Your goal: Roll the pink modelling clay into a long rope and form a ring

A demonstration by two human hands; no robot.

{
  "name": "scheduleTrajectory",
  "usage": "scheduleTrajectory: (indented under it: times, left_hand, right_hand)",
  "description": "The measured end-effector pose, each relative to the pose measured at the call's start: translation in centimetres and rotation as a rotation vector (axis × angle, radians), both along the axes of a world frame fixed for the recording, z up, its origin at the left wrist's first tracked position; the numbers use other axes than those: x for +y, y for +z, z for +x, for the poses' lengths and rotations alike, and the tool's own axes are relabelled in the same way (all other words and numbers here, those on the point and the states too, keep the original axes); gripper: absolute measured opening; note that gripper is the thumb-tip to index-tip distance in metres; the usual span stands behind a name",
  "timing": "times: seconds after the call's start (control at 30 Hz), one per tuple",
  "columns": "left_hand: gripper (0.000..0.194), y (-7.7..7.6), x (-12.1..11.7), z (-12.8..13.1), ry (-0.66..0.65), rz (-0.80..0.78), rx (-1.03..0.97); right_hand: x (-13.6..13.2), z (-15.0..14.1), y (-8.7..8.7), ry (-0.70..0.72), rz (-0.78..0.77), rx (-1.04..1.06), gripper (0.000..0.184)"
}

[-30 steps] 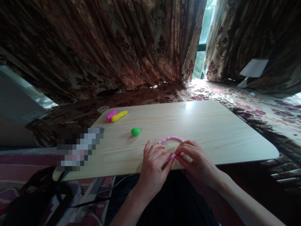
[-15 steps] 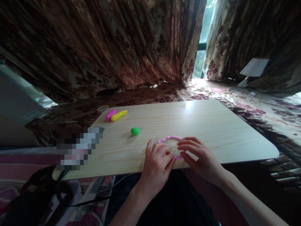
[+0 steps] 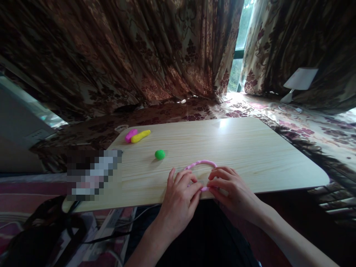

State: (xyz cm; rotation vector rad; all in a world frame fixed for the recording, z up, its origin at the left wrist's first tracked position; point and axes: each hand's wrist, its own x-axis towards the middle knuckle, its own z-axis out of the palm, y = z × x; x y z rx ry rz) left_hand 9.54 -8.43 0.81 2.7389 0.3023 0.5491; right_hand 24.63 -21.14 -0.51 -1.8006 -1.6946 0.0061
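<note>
A thin ring of light pink modelling clay point(image 3: 204, 162) lies near the front edge of the table, its far arc bare and its sides partly hidden by my fingers. My left hand point(image 3: 182, 193) pinches the near part of the ring between thumb and fingers. Close on its right, my right hand point(image 3: 232, 187) also has thumb and fingertips closed on that near stretch. Only a short piece of pink clay shows between the two hands. A green clay ball point(image 3: 160, 154) rests beyond my left hand, touched by neither.
At the table's far left lie a yellow clay roll point(image 3: 140, 136) and a magenta clay piece point(image 3: 130, 135), side by side. A blurred-out object point(image 3: 97, 176) covers the left edge. The pale wooden table point(image 3: 236, 144) ends near my lap. A white lamp point(image 3: 299, 79) stands beyond, at right.
My left hand has shifted slightly left and down. The right hand's fingers have come down and closed on the ring's near side, which has moved a little toward me.
</note>
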Motion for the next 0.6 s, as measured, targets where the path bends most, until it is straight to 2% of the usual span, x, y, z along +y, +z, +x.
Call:
scheduleTrajectory:
  times: [0.4, 0.6]
  left_hand:
    - [0.015, -0.15, -0.48, 0.79, -0.016, -0.004, -0.049]
    - [0.014, -0.14, -0.64, 0.82, 0.003, -0.013, -0.069]
  right_hand:
    - [-0.79, 0.19, 0.76, -0.008, -0.022, 0.001, 0.014]
    - [-0.02, 0.10, 0.20, 0.028, -0.023, -0.013, 0.011]
